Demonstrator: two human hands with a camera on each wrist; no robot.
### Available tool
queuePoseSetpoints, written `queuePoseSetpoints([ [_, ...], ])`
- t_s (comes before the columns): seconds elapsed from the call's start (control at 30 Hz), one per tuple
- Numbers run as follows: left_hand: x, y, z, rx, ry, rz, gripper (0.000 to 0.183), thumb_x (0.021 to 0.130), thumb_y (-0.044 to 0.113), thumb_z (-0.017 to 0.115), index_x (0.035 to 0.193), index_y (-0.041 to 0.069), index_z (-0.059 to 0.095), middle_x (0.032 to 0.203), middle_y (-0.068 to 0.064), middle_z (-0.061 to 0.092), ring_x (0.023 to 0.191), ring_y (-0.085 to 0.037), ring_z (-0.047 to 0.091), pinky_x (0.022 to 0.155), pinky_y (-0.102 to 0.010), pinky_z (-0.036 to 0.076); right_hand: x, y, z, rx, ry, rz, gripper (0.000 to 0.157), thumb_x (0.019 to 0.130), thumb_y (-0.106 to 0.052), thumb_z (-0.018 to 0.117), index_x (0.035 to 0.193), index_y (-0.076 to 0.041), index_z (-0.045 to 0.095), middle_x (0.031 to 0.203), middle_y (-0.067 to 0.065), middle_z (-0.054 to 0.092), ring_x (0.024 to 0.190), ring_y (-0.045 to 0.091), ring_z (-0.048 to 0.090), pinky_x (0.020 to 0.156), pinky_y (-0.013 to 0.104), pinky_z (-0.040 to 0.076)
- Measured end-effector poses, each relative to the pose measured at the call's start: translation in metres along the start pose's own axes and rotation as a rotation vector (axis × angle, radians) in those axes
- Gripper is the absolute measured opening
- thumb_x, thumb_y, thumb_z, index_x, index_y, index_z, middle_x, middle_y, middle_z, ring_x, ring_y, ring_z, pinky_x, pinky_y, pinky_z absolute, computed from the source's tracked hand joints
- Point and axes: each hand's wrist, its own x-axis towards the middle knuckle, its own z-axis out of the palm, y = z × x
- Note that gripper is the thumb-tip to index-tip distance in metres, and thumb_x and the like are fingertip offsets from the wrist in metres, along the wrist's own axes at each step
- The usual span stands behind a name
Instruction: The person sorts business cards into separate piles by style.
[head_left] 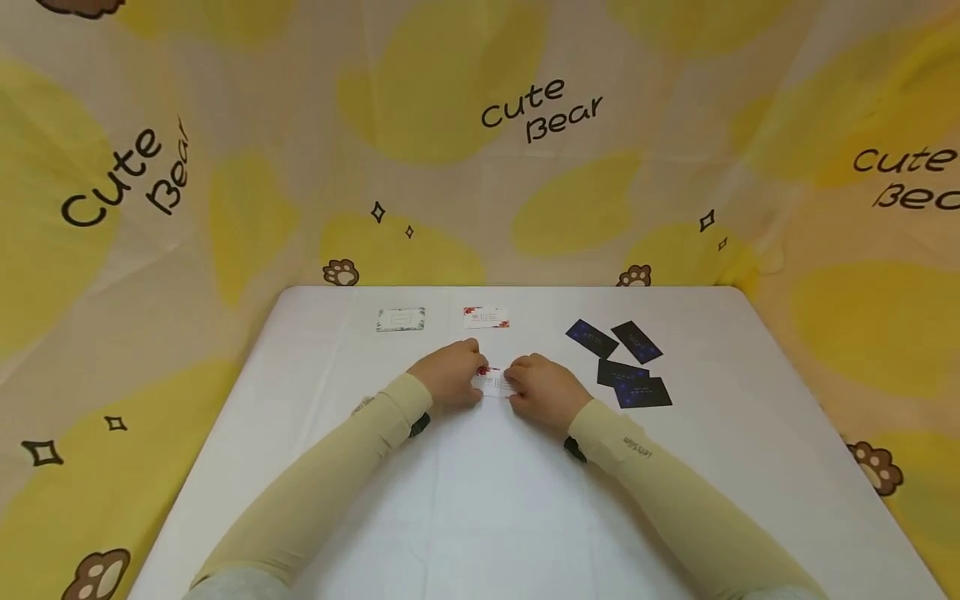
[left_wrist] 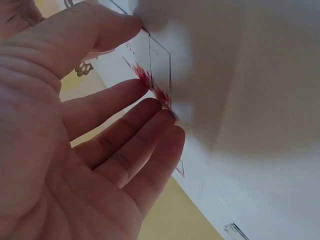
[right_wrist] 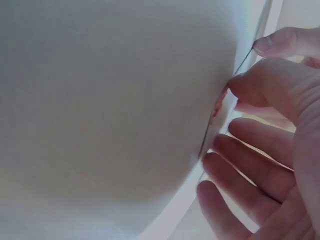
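A white business card with red flowers (head_left: 495,382) lies between both hands near the middle of the table. My left hand (head_left: 453,376) holds its left end, thumb at the near edge and fingertips at the far edge. The right hand (head_left: 549,392) grips the right end in the same way and covers part of it. In the left wrist view, red petals (left_wrist: 162,97) show at the left hand's fingertips. Just beyond the hands lies another red-flowered card (head_left: 486,318), flat on the table.
A white card with a leafy border (head_left: 401,320) lies at the back left. Several dark blue cards (head_left: 642,392) are spread on the right, two of them overlapping. A white cloth covers the table (head_left: 480,517), and a patterned yellow curtain (head_left: 450,100) hangs behind it.
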Motion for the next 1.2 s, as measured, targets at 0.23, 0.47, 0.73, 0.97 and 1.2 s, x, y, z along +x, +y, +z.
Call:
queuePoseSetpoints([
  [0.23, 0.003, -0.004, 0.007, -0.095, 0.022, 0.022, 0.058, 0.089, 0.034, 0.089, 0.137, 0.008, 0.071, 0.116, -0.002, 0.065, 0.103, -0.018, 0.062, 0.102, -0.038, 0.055, 0.000, 0.000, 0.008, -0.094, 0.057, -0.053, 0.037, 0.088, -0.017, 0.079, 0.124, -0.011, 0.072, 0.123, 0.005, 0.072, 0.112, 0.025, 0.069, 0.090, 0.042, 0.062],
  [0.47, 0.006, -0.004, 0.013, -0.040, 0.054, 0.072, 0.046, 0.092, 0.029, 0.083, 0.134, 0.011, 0.075, 0.108, 0.001, 0.064, 0.094, -0.015, 0.059, 0.089, -0.033, 0.053, -0.001, -0.001, 0.004, -0.091, 0.053, -0.049, 0.037, 0.088, -0.014, 0.079, 0.123, -0.011, 0.071, 0.121, 0.005, 0.069, 0.107, 0.024, 0.068, 0.082, 0.040, 0.063],
  [0.73, 0.009, -0.004, 0.007, -0.012, 0.044, 0.098, 0.055, 0.090, 0.034, 0.082, 0.140, 0.011, 0.073, 0.118, 0.000, 0.062, 0.104, -0.015, 0.058, 0.094, -0.032, 0.053, 0.000, 0.003, 0.001, -0.033, 0.095, -0.096, 0.023, 0.086, -0.010, 0.079, 0.107, -0.008, 0.070, 0.114, 0.008, 0.070, 0.099, 0.024, 0.067, 0.090, 0.038, 0.060],
  [0.97, 0.010, -0.013, 0.011, -0.065, 0.072, 0.053, 0.046, 0.088, 0.030, 0.082, 0.130, 0.014, 0.076, 0.104, 0.004, 0.060, 0.093, -0.014, 0.057, 0.085, -0.030, 0.051, 0.008, 0.003, 0.001, 0.004, 0.092, -0.094, 0.022, 0.085, -0.015, 0.079, 0.104, -0.011, 0.069, 0.113, 0.004, 0.069, 0.102, 0.022, 0.066, 0.092, 0.036, 0.059],
  [1.2, 0.023, -0.036, 0.001, -0.062, 0.097, -0.016, 0.060, 0.089, 0.040, 0.078, 0.142, 0.013, 0.068, 0.126, -0.002, 0.064, 0.111, -0.019, 0.066, 0.105, -0.038, 0.057, 0.040, 0.013, -0.008, 0.106, 0.033, 0.087, 0.042, 0.097, -0.027, 0.082, 0.133, -0.011, 0.070, 0.133, 0.004, 0.070, 0.127, 0.024, 0.067, 0.113, 0.041, 0.055],
])
